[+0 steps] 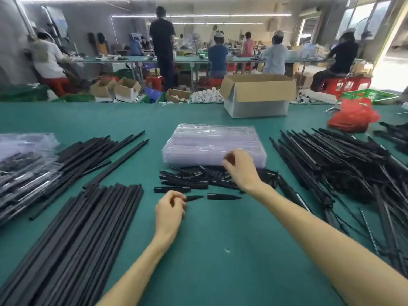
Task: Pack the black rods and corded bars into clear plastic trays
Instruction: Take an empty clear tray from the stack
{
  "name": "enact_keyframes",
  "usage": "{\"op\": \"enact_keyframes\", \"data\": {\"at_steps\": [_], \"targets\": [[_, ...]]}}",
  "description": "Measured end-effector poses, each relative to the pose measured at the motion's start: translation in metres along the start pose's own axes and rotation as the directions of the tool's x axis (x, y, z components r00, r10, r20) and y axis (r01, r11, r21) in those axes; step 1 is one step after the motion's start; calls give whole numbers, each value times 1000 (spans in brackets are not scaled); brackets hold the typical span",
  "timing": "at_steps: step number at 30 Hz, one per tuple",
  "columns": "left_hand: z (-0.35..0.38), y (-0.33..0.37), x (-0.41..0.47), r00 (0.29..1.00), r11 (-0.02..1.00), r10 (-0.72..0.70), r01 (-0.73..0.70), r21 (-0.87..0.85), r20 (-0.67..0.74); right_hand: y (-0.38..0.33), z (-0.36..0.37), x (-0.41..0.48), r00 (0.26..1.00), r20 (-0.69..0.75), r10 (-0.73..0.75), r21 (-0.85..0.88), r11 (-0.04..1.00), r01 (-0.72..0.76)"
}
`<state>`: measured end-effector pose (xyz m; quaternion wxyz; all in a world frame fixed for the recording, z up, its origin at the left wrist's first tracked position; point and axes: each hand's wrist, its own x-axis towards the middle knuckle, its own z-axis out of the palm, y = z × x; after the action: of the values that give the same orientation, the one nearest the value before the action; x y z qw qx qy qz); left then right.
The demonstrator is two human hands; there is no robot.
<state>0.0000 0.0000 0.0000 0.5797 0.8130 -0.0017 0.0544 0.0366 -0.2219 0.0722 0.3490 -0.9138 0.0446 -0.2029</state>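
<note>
A stack of clear plastic trays (209, 142) lies in the middle of the green table (220, 239). In front of it is a heap of short black pointed pieces (187, 182). My left hand (170, 208) grips one such piece, its tip poking out to the right. My right hand (240, 168) hovers with curled fingers over the heap at the trays' front edge; whether it holds anything is blurred. Long black rods (88, 228) lie bundled at lower left, with more rods (99, 151) behind them. Corded bars (331, 164) are heaped at the right.
Clear trays filled with black parts (22, 173) sit at the far left. A loose pointed piece (223, 197) lies near my left hand. An open cardboard box (256, 96), a red bag (353, 118) and a green basket (371, 94) stand at the table's far edge. People work at benches behind.
</note>
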Motion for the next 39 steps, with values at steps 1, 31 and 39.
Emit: {"op": "enact_keyframes", "data": {"at_steps": [1, 31, 39], "targets": [[2, -2, 2, 999, 998, 28, -29, 50, 22, 1, 5, 16, 1000, -1, -24, -41, 999, 23], [6, -2, 11, 995, 989, -79, 69, 131, 68, -3, 36, 106, 957, 287, -46, -358, 921, 152], [6, -2, 11, 993, 990, -84, 74, 123, 77, -9, 31, 111, 919, 381, -100, -438, 856, 274]]}}
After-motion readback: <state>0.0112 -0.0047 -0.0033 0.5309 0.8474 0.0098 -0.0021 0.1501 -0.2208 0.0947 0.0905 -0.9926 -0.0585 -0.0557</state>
